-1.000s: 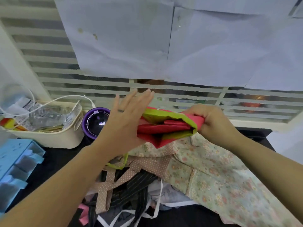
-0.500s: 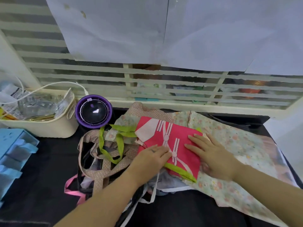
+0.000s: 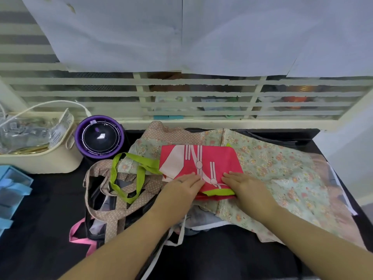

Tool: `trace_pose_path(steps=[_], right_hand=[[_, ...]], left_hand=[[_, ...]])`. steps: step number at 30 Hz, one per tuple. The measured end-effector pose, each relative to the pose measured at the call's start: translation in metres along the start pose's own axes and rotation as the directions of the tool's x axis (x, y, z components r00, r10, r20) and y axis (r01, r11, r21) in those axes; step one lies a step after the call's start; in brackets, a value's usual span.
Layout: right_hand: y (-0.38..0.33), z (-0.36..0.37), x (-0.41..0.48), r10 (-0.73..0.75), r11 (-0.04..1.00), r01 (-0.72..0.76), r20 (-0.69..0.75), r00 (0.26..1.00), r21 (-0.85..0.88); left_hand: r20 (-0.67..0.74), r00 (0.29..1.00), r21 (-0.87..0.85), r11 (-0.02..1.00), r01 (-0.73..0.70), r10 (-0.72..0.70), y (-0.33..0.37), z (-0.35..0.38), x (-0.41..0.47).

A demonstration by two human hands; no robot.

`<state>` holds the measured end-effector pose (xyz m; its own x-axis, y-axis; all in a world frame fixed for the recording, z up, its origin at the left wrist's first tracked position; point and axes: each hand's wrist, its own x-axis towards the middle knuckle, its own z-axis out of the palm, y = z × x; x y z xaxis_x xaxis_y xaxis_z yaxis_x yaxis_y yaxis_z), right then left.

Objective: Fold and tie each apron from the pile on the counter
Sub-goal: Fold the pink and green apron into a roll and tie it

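The folded red-and-green cloth apron (image 3: 210, 160), airborne a second ago, is now lying on the pile (image 3: 282, 170); left hand (image 3: 181, 188) and right hand (image 3: 248, 188), grips apart, are flattening it before tying.

Both hands, left (image 3: 182, 185) and right (image 3: 245, 185), press flat on the folded red apron (image 3: 199, 161) atop the pile (image 3: 282, 168)

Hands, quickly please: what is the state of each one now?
Left hand: open, fingers flat on the folded red apron.
Right hand: open, flat on the same apron.
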<state>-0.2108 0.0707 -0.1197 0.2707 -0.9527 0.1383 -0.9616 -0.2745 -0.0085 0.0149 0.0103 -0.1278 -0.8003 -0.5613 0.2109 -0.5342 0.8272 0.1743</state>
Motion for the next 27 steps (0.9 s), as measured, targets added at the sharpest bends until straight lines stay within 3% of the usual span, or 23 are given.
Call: trace_pose_path(steps=[3,8,11,13,17,19,22,27], right_hand=[[0.01,-0.005,0.0,-0.068,0.998,0.068,-0.023,0.997,0.014],[0.022,-0.014,-0.004,-0.142,0.986,0.13,0.109,0.984,0.106],[0.031,-0.022,-0.008,-0.112,0.955,0.041,0.23,0.967,0.293],[0.034,-0.026,-0.009,-0.076,0.909,-0.026,0.227,0.971,0.417],[0.027,-0.021,-0.006,0.086,0.784,-0.149,0.132,0.988,0.602],[0.022,-0.019,-0.001,0.245,0.656,-0.264,0.132,0.961,0.707],[0.019,-0.016,0.012,0.419,0.428,-0.435,0.253,0.872,0.792],[0.019,-0.014,0.034,0.493,0.3,-0.576,0.394,0.776,0.76]], left_hand=[[0.005,0.999,0.022,0.999,0.036,-0.037,-0.018,-0.004,-0.008],[0.261,0.952,-0.291,0.927,0.235,-0.16,-0.036,-0.023,-0.007],[0.29,0.926,-0.412,0.841,0.349,-0.243,-0.041,-0.038,-0.002],[0.285,0.91,-0.499,0.763,0.41,-0.303,-0.047,-0.043,0.0],[0.224,0.876,-0.593,0.654,0.47,-0.427,-0.051,-0.037,0.01],[0.165,0.859,-0.588,0.651,0.48,-0.484,-0.049,-0.034,0.017],[0.069,0.822,-0.528,0.678,0.511,-0.566,-0.05,-0.028,0.023],[-0.004,0.741,-0.419,0.674,0.609,-0.672,-0.054,-0.013,0.032]])
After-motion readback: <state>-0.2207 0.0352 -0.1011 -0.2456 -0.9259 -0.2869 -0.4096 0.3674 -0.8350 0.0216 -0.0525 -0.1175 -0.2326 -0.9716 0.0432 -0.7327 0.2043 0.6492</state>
